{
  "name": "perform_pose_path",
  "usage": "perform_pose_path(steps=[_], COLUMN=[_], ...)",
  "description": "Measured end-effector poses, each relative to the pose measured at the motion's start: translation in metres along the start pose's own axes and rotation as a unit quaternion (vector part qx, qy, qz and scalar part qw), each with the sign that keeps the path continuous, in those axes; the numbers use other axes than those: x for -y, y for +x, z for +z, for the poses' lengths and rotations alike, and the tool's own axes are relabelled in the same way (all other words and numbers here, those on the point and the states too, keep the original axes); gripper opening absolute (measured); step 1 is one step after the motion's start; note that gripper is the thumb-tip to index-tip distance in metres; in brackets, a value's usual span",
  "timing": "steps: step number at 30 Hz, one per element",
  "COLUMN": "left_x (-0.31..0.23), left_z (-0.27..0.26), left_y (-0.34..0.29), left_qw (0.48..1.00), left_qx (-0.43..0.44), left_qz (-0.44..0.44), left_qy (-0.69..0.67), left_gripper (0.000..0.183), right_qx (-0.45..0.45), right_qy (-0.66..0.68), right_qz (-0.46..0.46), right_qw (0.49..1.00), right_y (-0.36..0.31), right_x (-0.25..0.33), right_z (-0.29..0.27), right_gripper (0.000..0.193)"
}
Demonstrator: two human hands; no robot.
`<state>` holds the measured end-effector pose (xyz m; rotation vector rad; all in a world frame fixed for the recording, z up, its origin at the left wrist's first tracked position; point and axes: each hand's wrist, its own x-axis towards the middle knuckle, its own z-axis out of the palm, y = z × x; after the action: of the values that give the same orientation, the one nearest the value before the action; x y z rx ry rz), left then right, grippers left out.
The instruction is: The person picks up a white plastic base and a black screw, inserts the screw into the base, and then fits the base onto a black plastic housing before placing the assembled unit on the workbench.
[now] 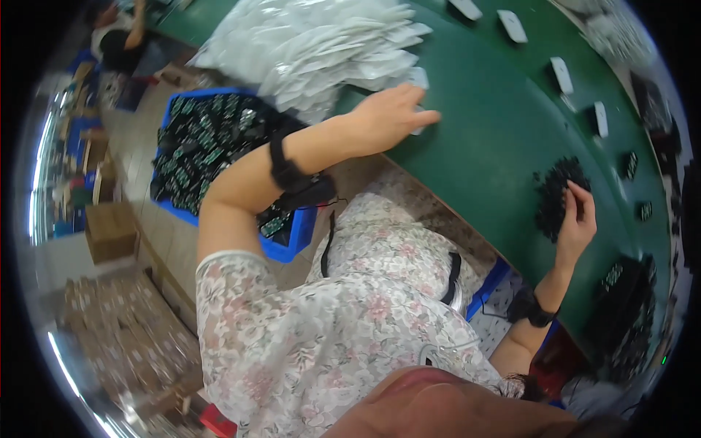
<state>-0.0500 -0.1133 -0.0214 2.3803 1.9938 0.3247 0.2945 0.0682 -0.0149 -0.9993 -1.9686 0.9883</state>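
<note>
My left hand [391, 117] is curled over a white plastic casing [419, 77] at the near edge of the green table. The casing's ends show past my fingers, and the thumb sticks out to the right. Beside it rises a big heap of white casings [321, 51] on clear plastic. Farther right, my right hand [578, 219] reaches into a pile of small black parts [556, 193]. Its thumb and index finger come together at the pile, and the piece between them is too small to make out.
A blue crate [288, 252] of black-and-green circuit pieces stands left of my lap. Several white casings [561, 75] lie spaced along the far strip of the table [482, 139]. More dark pieces [621, 306] are heaped at the right. Cardboard boxes [113, 230] stand at the left; another person [120, 44] sits far left.
</note>
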Motion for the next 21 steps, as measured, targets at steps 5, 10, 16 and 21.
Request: perform_pose_path(steps=[5, 10, 16, 21], left_x=[0.01, -0.038, -0.104, -0.101], left_z=[-0.006, -0.005, 0.01, 0.016], left_y=[0.025, 0.066, 0.118, 0.13], left_qw=[0.999, 0.991, 0.94, 0.929], left_qx=[0.035, -0.1, -0.274, -0.288], left_qz=[-0.04, -0.031, -0.007, 0.013], left_qy=[-0.01, -0.078, -0.203, -0.231], left_gripper=[0.044, 0.02, 0.015, 0.008], right_qx=[0.024, 0.041, 0.034, 0.012], right_qy=[0.06, 0.092, 0.066, 0.013], right_qz=[0.01, 0.004, -0.108, -0.132], right_qw=[0.998, 0.995, 0.991, 0.991], right_y=[0.0, 0.008, 0.025, 0.028], right_x=[0.005, 0.035, 0.057, 0.053], right_z=[0.015, 0.036, 0.05, 0.05], right_gripper=[0.018, 0.023, 0.037, 0.037])
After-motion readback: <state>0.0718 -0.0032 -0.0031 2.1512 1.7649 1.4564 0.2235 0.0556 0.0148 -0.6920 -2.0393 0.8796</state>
